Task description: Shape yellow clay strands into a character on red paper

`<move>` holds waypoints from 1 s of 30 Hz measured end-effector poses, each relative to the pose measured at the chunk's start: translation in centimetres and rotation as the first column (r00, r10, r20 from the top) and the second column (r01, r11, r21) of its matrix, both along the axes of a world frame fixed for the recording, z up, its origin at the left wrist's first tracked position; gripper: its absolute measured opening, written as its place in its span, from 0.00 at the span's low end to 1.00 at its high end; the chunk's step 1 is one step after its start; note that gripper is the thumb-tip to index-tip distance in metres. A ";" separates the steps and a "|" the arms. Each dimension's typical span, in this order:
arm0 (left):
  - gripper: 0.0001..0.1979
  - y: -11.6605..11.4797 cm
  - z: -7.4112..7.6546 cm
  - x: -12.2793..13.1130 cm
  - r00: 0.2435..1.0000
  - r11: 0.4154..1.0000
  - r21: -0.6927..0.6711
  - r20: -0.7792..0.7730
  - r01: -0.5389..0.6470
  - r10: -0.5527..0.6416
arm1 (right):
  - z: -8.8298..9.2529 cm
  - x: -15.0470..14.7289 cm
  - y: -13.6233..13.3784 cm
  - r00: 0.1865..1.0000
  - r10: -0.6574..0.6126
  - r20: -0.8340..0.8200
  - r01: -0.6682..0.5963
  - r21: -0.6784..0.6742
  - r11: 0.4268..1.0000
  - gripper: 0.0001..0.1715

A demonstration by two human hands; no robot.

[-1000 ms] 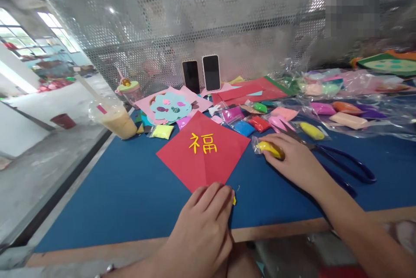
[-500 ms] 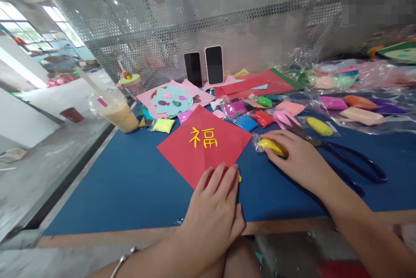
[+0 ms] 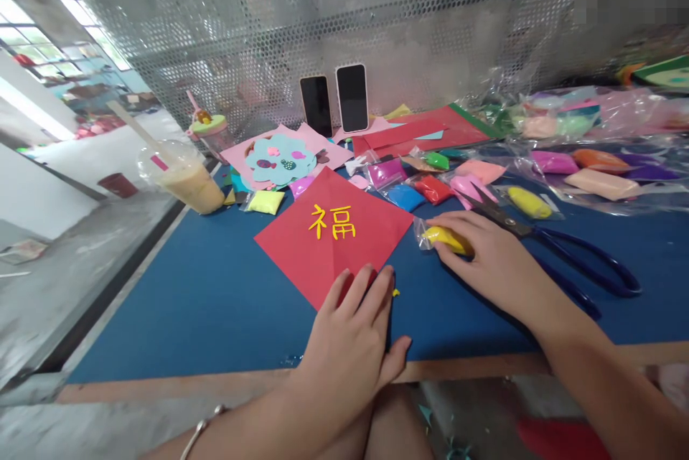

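Head view: on the blue table [image 3: 188, 302], a red paper [image 3: 334, 255] lies near centre. The left hand [image 3: 349, 331], fingers slightly parted, covers its six-o'clock corner; light, flat pressure should limit creases. At three o'clock, the right hand [image 3: 484, 255] is clasped around a yellow bag [image 3: 444, 237].

A thin, silver-coloured bracelet [image 3: 192, 440] circles the left forearm [image 3: 263, 410], a slim curved band with small rounded beads [image 3: 202, 424], shiny on top and cut off below by the picture's edge. The left hand [image 3: 349, 338], right hand [image 3: 489, 259] and right forearm [image 3: 592, 367] are bare, as is the part of the legs [image 3: 398, 428] that shows
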State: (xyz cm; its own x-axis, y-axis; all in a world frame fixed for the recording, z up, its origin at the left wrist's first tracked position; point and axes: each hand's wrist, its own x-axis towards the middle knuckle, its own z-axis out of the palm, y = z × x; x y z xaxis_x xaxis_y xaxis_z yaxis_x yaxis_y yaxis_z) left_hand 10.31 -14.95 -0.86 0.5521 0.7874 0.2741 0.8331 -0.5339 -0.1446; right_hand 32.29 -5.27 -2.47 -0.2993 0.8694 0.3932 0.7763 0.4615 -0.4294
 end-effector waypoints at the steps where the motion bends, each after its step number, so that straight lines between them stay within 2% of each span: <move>1: 0.24 0.3 0.0 0.2 1.000 1.000 -0.012 0.000 -0.006 0.006 | 0.0 0.0 0.0 1.000 0.001 -0.001 -0.001 0.001 1.000 0.16; 4: 0.25 0.5 0.2 0.1 1.000 0.998 -0.054 0.008 -0.011 0.012 | 0.0 0.1 0.0 1.000 -0.002 0.002 0.002 0.006 1.000 0.15; 10: 0.26 -1.4 0.6 -0.8 0.995 0.996 -0.032 0.048 -0.083 0.085 | 0.0 0.1 -0.1 1.000 -0.009 0.020 0.009 0.009 1.000 0.15; 16: 0.26 -1.1 -0.2 0.7 0.996 0.996 -0.008 -0.014 -0.091 0.091 | -0.2 0.2 0.1 1.000 0.007 0.015 -0.008 0.035 0.999 0.16; 20: 0.34 -0.3 -0.5 1.1 0.989 0.990 0.008 -0.040 -0.142 0.142 | -0.3 0.3 0.2 1.000 0.013 0.019 -0.014 0.037 0.999 0.16; 24: 0.39 -1.1 0.1 0.4 0.986 0.986 0.057 -0.032 -0.160 0.162 | -0.2 0.3 0.0 1.000 0.014 0.018 -0.015 0.037 0.999 0.16; 27: 0.38 -2.3 0.4 0.4 0.994 0.992 0.073 -0.026 -0.103 0.105 | 0.0 0.1 -0.2 1.000 0.001 0.018 -0.001 0.035 0.999 0.16; 30: 0.40 -2.7 -0.2 1.4 1.000 0.998 0.057 -0.024 -0.007 0.008 | 0.2 -0.1 -0.3 1.000 -0.016 0.009 0.015 0.019 1.000 0.16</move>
